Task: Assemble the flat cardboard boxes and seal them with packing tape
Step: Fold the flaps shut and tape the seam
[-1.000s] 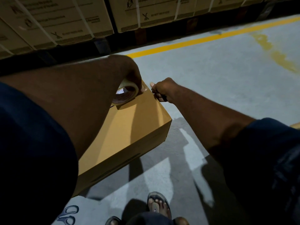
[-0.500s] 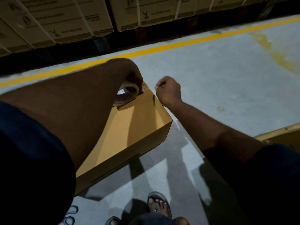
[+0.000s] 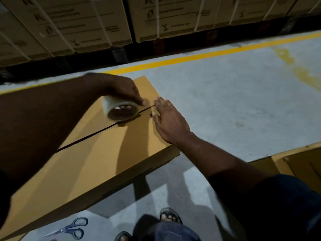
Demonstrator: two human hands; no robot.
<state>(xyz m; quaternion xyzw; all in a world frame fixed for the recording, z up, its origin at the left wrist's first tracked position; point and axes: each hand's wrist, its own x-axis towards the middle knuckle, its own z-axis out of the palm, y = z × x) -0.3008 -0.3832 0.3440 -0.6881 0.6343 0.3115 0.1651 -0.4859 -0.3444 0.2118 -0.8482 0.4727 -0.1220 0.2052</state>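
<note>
On top of the one assembled box [image 3: 97, 164], the left hand's [image 3: 121, 91] fingers [image 3: 125, 107] curl through the core of the single tape roll [image 3: 119, 110], gripping it over the centre seam [image 3: 90, 135]. Just beside it the right hand [image 3: 169, 124] lies flat, fingers [image 3: 160, 103] straight, pressing the lid at the seam's far end. One pair of scissors [image 3: 69, 229] lies on the floor [image 3: 234, 101] near two sandalled feet [image 3: 169, 216]; one more cardboard piece [image 3: 302, 166] sits at the right edge
</note>
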